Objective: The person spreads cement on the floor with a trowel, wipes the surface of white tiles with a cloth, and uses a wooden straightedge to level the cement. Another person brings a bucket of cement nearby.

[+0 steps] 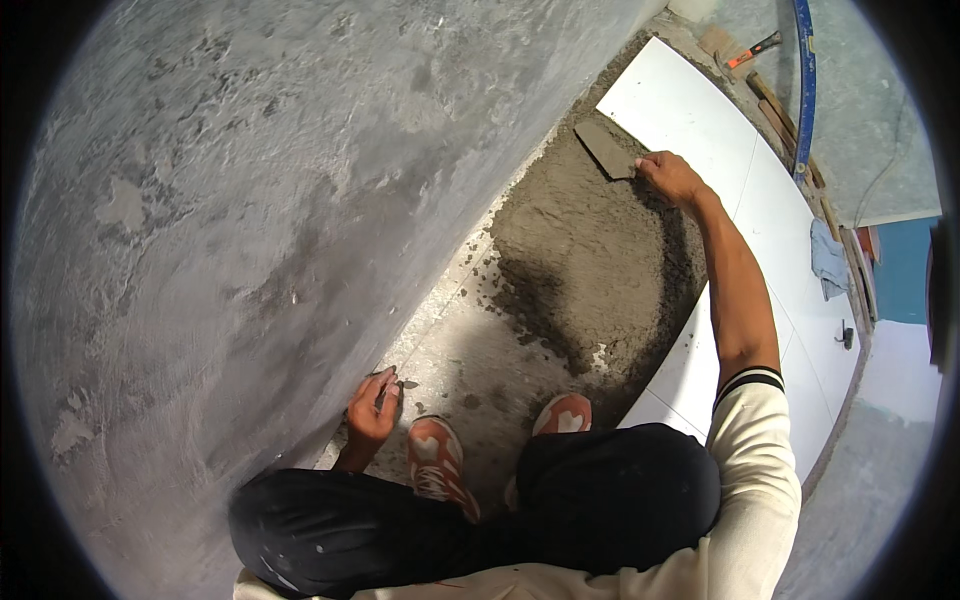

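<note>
My right hand [672,178] grips the handle of a trowel [606,150], whose flat blade lies on the grey mortar bed [590,235] near its far end. The blade is close to the edge of a white tile [690,105]. Down by the foot of the wall, my left hand [370,412] is low over the floor, its fingers loosely bent and apart. Nothing shows clearly in it. A small dark crumb [408,384] lies beside its fingertips.
A rough grey wall [250,200] rises at the left. White tiles [800,300] run along the right, with a light blue cloth [828,258] on them. Farther off lie an orange-and-black hammer [755,50], a blue level [804,90] and wooden strips [775,115]. My shoes [437,455] stand before the mortar.
</note>
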Action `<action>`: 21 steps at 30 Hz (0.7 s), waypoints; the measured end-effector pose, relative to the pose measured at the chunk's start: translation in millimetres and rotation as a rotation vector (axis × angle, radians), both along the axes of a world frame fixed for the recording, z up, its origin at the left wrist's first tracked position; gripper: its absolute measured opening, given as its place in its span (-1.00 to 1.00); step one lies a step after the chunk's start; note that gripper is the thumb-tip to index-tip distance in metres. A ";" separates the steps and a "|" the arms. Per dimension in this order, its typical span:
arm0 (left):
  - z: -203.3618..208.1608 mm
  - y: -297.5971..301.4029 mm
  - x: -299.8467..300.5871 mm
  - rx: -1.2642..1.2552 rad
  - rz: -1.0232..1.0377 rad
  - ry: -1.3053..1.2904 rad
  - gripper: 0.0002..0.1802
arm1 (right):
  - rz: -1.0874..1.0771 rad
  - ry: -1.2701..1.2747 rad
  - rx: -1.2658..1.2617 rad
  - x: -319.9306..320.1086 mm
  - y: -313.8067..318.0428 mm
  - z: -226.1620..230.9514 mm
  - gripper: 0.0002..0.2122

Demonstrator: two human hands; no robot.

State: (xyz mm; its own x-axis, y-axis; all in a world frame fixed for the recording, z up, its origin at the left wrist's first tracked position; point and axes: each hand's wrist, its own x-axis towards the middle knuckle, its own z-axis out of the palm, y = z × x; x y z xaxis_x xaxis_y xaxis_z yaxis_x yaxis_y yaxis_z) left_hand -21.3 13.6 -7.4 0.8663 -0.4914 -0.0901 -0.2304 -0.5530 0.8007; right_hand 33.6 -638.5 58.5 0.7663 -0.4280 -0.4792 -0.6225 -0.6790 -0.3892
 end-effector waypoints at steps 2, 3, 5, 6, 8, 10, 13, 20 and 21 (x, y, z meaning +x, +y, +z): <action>-5.1 0.0 -0.7 -0.025 0.016 0.003 -0.68 | 0.172 -0.069 -0.063 -9.5 14.1 -2.4 -0.55; -7.4 -0.1 -0.8 -0.031 0.014 0.003 -0.68 | 0.241 -0.103 -0.055 -17.7 23.7 -6.3 -0.55; -12.0 -0.6 -1.9 -0.045 0.014 0.004 -0.67 | 0.381 -0.171 -0.041 -37.1 51.4 -19.0 -0.55; -10.6 -0.3 -2.8 -0.041 0.014 0.011 -0.67 | 0.388 -0.116 -0.013 -46.1 77.2 -15.8 -0.55; -2.0 3.3 -0.9 -0.026 0.019 0.010 -0.66 | 0.459 -0.048 0.052 -63.3 137.2 4.0 -0.55; -5.7 2.1 0.1 -0.019 0.008 0.010 -0.66 | 0.431 -0.068 0.083 -92.1 160.6 15.9 -0.55; -4.0 -2.6 -0.6 -0.040 -0.003 0.038 -0.65 | 0.146 -0.140 0.030 -125.2 150.9 6.6 -0.55; -7.5 -0.9 1.1 -0.013 -0.037 -0.024 -0.65 | -0.235 -0.110 -0.067 -148.9 78.2 -19.5 -0.53; -8.4 0.5 0.8 -0.016 -0.024 -0.018 -0.65 | -0.238 -0.099 -0.064 -148.6 76.7 -17.9 -0.52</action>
